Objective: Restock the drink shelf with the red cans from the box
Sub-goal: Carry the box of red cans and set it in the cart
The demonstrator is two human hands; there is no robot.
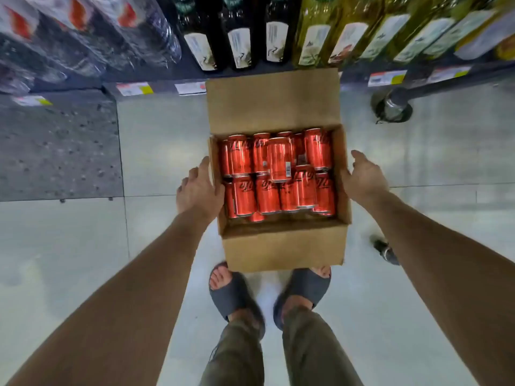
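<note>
Shop aisle, pale tiled floor. Left hand and right hand flank the box equally near, fingers straight, gripping nothing. Inside, red cans lie flat, long axes pointing toward the shelf beyond.

A shop is shown, for rows of bottles are lined up on a shelf, and price tags are stuck along its front edge above a tiled floor.
</note>
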